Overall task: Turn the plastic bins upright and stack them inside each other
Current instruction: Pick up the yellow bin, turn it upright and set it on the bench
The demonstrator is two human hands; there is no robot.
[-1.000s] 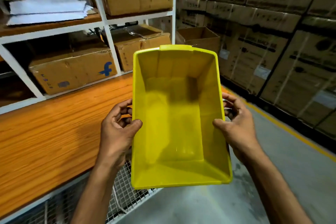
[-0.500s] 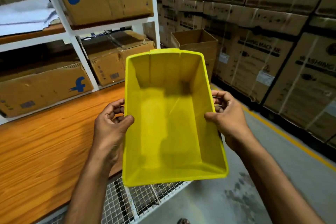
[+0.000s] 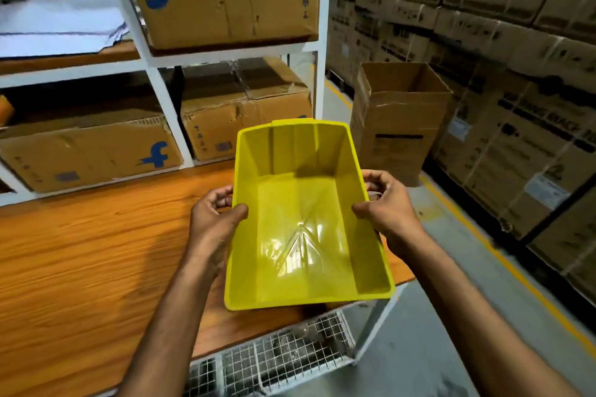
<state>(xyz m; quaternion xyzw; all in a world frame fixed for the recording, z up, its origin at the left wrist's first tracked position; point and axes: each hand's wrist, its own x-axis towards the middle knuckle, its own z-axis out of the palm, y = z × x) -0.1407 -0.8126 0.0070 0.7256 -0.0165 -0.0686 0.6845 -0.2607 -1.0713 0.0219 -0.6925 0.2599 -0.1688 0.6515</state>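
Yellow bin (image 3: 306,235) shifted over tabletop (image 3: 96,251); left hand (image 3: 213,219), right hand (image 3: 387,213) grip rims (fingers half-hidden).

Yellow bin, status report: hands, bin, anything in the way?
Left hand and right hand grip the side rims. Yellow bin open side up, empty, over the wooden table corner. No second bin in view; nothing blocking.

My one view rides on the head, facing forward and down, close over the left hand (image 3: 214,219) and right hand (image 3: 388,214) at the yellow plastic bin (image 3: 300,235), wooden shelf board (image 3: 80,251) left, stacked cartons (image 3: 516,90) right.
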